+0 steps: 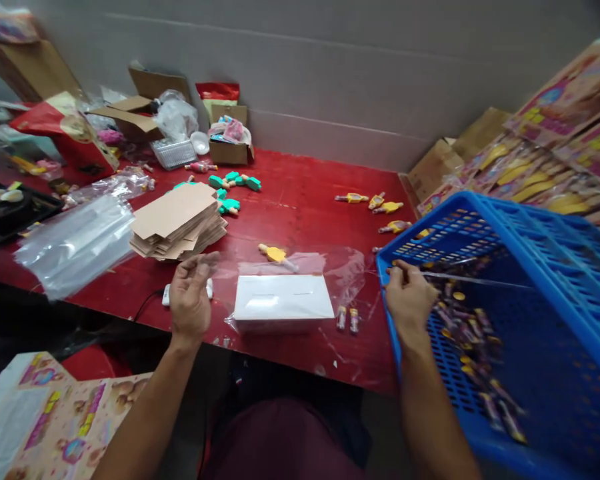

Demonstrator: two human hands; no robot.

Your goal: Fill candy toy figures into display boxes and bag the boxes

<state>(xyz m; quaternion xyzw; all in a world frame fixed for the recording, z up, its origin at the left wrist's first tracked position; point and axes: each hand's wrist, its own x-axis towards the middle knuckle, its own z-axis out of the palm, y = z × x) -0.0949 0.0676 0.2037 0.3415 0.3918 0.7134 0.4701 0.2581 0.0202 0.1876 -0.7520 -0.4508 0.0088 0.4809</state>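
My left hand (192,297) is raised with loosely bent fingers apart, beside the stack of flat brown cardboard pieces (173,217) and over a white device (167,295) with a black cable. Nothing shows clearly in it. A white box (283,297) with two slits on top sits at the table's front, clear plastic film (347,267) around and behind it. My right hand (411,299) is pinched closed at the rim of the blue crate (500,233); a thin clear plastic strip (473,279) trails right from it. Two small tubes (347,320) lie right of the box.
A yellow toy piece (275,253) lies behind the box on the red table (310,200). Small tubes (480,327) fill part of the crate. Clear bags (77,243), green pieces (229,203) and open cartons (230,153) are at left. Printed boxes (565,100) stand right.
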